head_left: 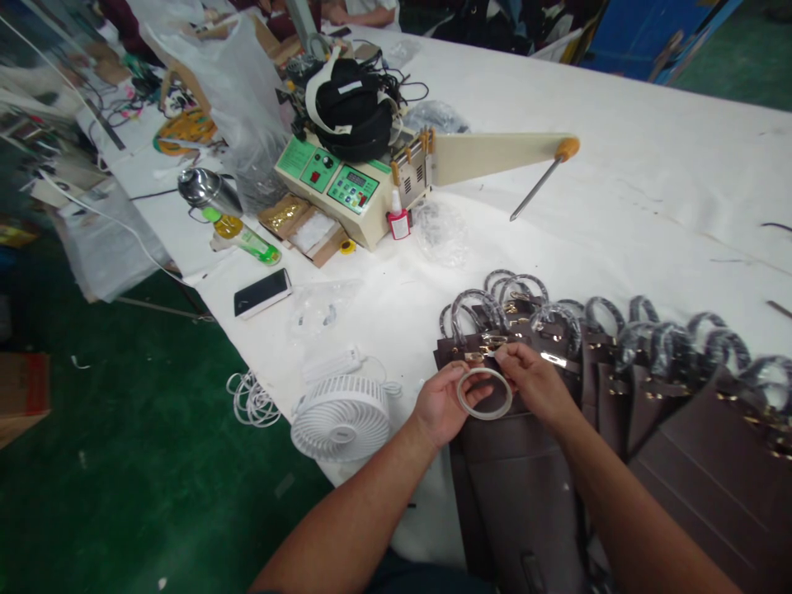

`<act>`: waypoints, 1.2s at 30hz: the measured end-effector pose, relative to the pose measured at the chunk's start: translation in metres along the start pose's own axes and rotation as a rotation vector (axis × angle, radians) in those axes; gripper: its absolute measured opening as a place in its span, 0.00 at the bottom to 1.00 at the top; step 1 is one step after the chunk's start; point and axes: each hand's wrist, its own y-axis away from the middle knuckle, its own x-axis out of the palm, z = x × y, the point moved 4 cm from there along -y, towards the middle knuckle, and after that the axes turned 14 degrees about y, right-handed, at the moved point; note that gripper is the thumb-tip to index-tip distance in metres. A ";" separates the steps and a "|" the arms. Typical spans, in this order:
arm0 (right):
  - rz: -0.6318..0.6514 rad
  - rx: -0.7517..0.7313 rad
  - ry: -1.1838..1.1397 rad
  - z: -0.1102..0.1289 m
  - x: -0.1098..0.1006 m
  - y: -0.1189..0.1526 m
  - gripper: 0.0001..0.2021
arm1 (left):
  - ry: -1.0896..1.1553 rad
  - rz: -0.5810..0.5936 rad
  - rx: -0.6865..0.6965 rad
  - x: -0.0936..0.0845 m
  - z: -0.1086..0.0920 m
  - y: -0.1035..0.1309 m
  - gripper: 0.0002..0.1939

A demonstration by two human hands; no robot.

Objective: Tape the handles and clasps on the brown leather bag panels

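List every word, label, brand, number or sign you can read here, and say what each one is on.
No text can be read for certain.
Machine's green control panel: a small display and button labels, too blurred to read.
Small red-capped bottle: label too small to read.
Yellow-green bottle: label blurred.
White fan: a small mark at the hub, unreadable.
Tape roll, held in left hand and right hand: no print visible.

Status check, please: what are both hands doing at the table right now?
Left hand and right hand both grip a clear tape roll. Roll sits over the nearest brown handbag, at its gold clasp. White desk fan beside the left hand, apart.
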 end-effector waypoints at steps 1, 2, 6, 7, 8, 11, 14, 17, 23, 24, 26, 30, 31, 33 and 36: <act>-0.009 -0.002 0.031 0.003 0.000 0.000 0.21 | -0.003 -0.001 0.003 0.000 0.000 0.000 0.04; -0.021 -0.003 0.068 0.005 -0.001 -0.001 0.21 | -0.005 0.000 0.004 0.000 0.000 0.000 0.05; -0.109 -0.026 0.300 0.007 -0.003 -0.004 0.19 | -0.007 -0.005 0.001 0.000 0.000 -0.001 0.04; -0.135 -0.041 0.357 0.006 -0.004 -0.004 0.19 | -0.008 -0.011 0.001 0.000 0.000 -0.001 0.04; -0.157 -0.057 0.399 0.006 -0.004 -0.005 0.19 | -0.009 -0.019 -0.001 0.000 0.000 -0.001 0.04; -0.225 -0.079 0.441 0.007 -0.004 -0.006 0.19 | -0.005 -0.033 0.002 -0.001 0.000 0.000 0.04; -0.309 -0.096 0.446 0.013 -0.003 -0.004 0.17 | 0.001 -0.036 0.009 -0.002 -0.001 0.000 0.05; -0.400 -0.108 0.446 0.016 -0.002 -0.004 0.15 | -0.001 -0.042 0.013 -0.004 -0.001 0.001 0.07; -0.420 -0.396 0.617 0.016 0.001 -0.008 0.12 | 0.001 -0.047 0.007 -0.007 -0.003 0.002 0.08; -0.412 -0.488 0.688 0.017 0.003 -0.006 0.12 | -0.004 -0.054 0.000 -0.008 -0.003 0.003 0.08; -0.401 -0.611 0.820 0.017 0.004 -0.003 0.12 | -0.012 -0.080 -0.014 -0.011 -0.003 0.005 0.08; -0.392 -0.672 1.034 0.018 0.004 0.000 0.10 | -0.025 -0.133 -0.027 -0.020 -0.002 0.015 0.06; -0.384 -0.678 1.079 0.020 0.004 -0.001 0.10 | -0.030 -0.139 -0.032 -0.022 -0.001 0.018 0.05; -0.336 -0.678 1.157 0.027 0.005 -0.003 0.11 | -0.047 -0.153 -0.053 -0.026 0.001 0.026 0.04; -0.204 -0.649 1.270 0.039 0.009 -0.009 0.13 | -0.105 -0.168 -0.099 -0.030 0.005 0.039 0.05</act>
